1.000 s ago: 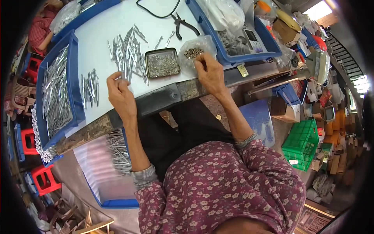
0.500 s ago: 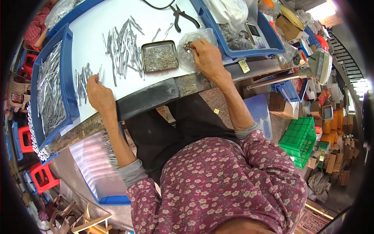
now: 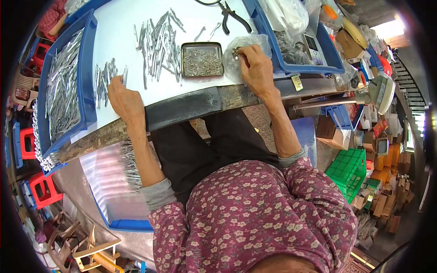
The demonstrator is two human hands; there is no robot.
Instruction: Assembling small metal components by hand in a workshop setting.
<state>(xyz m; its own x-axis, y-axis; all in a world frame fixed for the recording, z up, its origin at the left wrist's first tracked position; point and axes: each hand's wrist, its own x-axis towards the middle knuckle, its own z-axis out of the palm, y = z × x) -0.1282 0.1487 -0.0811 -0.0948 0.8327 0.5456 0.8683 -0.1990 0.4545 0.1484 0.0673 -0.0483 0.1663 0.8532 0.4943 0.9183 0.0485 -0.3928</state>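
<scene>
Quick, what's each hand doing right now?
Left hand: closed, holding a thin silver metal piece.
Right hand: at the small metal bits in the clear plastic bag; whether it grips any cannot be told.

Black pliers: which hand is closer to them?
Right. The right hand is a little this side of the black pliers; the left hand is much farther away, to their left.

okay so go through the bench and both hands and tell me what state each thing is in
Left hand: fingers closed on a slim metal piece
Clear bag: open, rumpled, holding brownish bits
Right hand: fingers at those bits; grip unclear
Tin: open, holding tiny metal parts
Pliers: lying flat, handles spread
Left blue tray: filled with slim metal pieces
Right blue tray: holding plastic bags
</scene>
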